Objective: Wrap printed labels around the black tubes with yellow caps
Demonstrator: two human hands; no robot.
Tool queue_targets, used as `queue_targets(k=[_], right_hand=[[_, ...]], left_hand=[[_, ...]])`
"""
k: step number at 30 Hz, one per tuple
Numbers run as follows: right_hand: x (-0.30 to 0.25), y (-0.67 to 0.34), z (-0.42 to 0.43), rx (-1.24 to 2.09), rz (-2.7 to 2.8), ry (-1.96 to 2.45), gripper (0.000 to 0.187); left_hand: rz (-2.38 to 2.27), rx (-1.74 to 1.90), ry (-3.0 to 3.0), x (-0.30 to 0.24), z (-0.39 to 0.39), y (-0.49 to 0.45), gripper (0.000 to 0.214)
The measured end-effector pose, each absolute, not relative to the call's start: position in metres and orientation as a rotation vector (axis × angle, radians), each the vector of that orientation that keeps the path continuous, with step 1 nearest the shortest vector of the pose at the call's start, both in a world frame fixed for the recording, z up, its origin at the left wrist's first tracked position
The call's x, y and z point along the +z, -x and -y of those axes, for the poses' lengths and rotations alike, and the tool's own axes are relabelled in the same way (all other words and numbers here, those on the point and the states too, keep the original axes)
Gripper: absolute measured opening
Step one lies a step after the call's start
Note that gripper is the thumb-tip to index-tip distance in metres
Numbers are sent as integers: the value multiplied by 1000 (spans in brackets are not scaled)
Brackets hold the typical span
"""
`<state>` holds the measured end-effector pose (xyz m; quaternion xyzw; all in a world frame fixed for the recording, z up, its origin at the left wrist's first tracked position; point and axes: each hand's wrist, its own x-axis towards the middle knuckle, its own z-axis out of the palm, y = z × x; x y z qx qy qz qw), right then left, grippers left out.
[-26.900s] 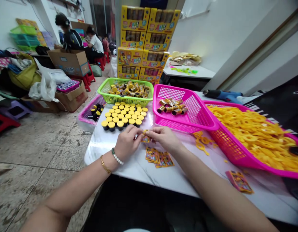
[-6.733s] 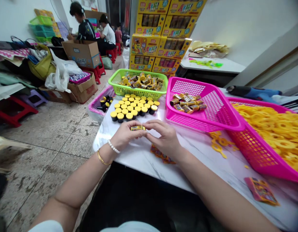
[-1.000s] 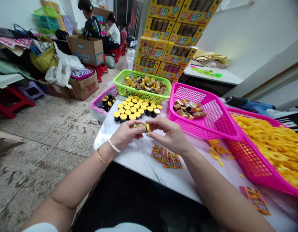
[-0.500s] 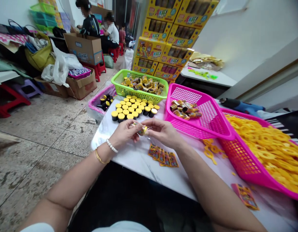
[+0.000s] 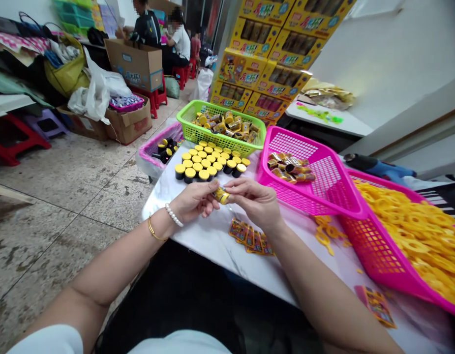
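Between my two hands is a small yellow-capped cup [image 5: 222, 195] with a printed wrapper around it. My left hand [image 5: 196, 200] pinches one end with thumb and fingers, and my right hand [image 5: 254, 200] grips the other side. Rows of black cups with yellow lids [image 5: 203, 162] stand just beyond my hands. Below them, a fanned stack of printed cards [image 5: 251, 238] lies on the white table [image 5: 216, 250]. A green basket [image 5: 219, 136] behind the rows holds wrapped cups, and a pink basket [image 5: 334, 191] at the right holds printed sleeve-like pieces [image 5: 291, 167].
Another pink basket [image 5: 375, 248] is heaped with yellow plastic rings [image 5: 415, 231]. A blue heat gun [image 5: 384, 168] lies behind it. A purple bin [image 5: 161, 155] stands at the table's left. Yellow boxes [image 5: 260, 64] are stacked behind. Co-workers [image 5: 181, 42] sit at the back left.
The cup in my hands has turned, so its yellow end now faces me more. The clear film that stuck out around it no longer shows. The whole view has shifted slightly.
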<state>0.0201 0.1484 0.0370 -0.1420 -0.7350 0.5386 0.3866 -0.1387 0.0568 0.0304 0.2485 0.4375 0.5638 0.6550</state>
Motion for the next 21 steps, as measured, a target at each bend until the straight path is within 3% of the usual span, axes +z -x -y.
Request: queue_targets(k=[11, 15, 21], right_hand=[[43, -21, -140, 1246, 1850, 347, 8], [39, -19, -139, 1396, 1908, 405, 25], [36, -19, -137, 1507, 1790, 414, 16]], left_hand=[[-923, 1201, -503, 37, -54, 139, 40], [-999, 1242, -518, 37, -54, 139, 36], [-1034, 1201, -505, 38, -54, 140, 54]])
